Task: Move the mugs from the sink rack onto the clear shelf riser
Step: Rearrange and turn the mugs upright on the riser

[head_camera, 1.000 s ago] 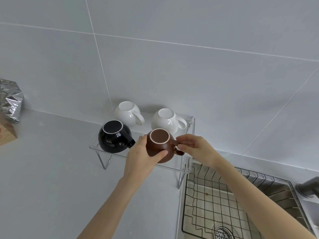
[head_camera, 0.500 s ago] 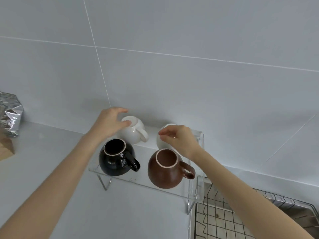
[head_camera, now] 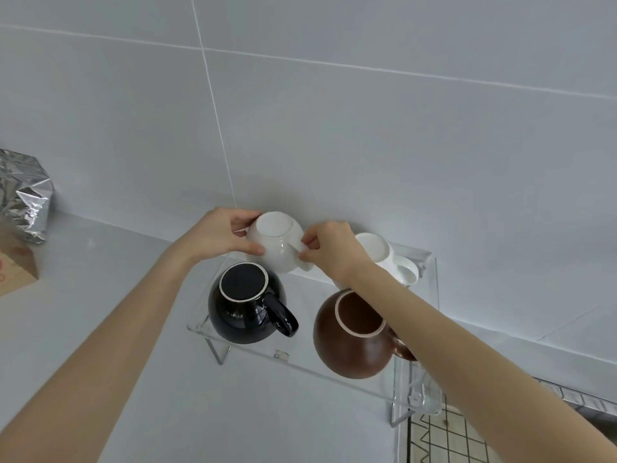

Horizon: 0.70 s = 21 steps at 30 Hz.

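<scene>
While four mugs are sitting on the clear shelf riser (head_camera: 430, 289), I am clamping the rear white mug (head_camera: 278, 243): left hand (head_camera: 217, 233) at nine o'clock, right hand (head_camera: 329, 250) pinching its three o'clock handle.

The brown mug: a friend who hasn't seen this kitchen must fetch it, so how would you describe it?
Find the clear shelf riser against the grey tiled wall, left of the sink rack. Four upside-down mugs sit on it; the brown mug is in the front row, nearest the sink. It is the only brown one: beside it is a black mug, behind are two white.
</scene>
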Each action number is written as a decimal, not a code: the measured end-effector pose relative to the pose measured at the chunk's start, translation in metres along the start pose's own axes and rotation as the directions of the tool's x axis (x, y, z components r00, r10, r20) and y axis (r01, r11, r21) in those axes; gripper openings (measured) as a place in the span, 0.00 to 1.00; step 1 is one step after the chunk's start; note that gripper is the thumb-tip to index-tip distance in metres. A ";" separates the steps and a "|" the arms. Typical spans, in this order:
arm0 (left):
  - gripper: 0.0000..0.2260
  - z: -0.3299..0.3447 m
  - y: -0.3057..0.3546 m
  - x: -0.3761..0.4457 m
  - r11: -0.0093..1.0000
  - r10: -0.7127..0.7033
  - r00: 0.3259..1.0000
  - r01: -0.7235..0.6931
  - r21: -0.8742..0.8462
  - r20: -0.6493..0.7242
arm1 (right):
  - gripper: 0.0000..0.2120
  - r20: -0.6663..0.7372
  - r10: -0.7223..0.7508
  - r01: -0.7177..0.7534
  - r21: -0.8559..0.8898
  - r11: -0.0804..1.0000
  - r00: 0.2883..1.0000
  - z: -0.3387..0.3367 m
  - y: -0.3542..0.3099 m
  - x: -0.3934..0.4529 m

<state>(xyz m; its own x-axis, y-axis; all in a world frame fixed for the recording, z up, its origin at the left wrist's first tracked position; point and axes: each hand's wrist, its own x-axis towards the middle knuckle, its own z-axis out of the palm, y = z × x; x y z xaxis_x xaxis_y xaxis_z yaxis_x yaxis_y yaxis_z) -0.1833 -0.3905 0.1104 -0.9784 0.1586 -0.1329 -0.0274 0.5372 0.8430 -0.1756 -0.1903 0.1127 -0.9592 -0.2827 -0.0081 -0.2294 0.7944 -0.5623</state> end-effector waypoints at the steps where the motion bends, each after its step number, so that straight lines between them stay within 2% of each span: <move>1: 0.32 0.000 0.000 0.000 1.000 0.002 1.000 -0.002 -0.001 -0.008 | 0.10 -0.001 -0.002 0.002 0.001 1.000 1.000 -0.001 0.000 0.001; 5: 0.30 0.003 0.006 -0.004 1.000 0.010 0.998 -0.009 0.015 -0.064 | 0.10 0.016 -0.014 0.014 -0.010 1.000 1.000 -0.003 0.001 0.005; 15: 0.24 0.015 0.021 -0.011 0.967 0.032 0.977 0.023 0.252 -0.212 | 0.14 0.079 -0.074 0.070 0.042 0.997 0.994 -0.019 0.003 0.012; 21: 0.26 0.018 0.020 -0.011 0.938 0.026 0.969 0.061 0.340 -0.245 | 0.12 0.094 -0.107 0.103 0.048 0.994 0.990 -0.020 0.006 0.016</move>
<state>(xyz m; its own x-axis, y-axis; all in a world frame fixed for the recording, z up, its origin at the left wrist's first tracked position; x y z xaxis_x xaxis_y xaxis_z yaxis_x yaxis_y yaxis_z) -0.1697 -0.3663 0.1190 -0.9992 -0.0355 0.0207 -0.0157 0.7958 0.6054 -0.1953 -0.1795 0.1257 -0.9091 -0.4159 -0.0258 -0.3190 0.7344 -0.5992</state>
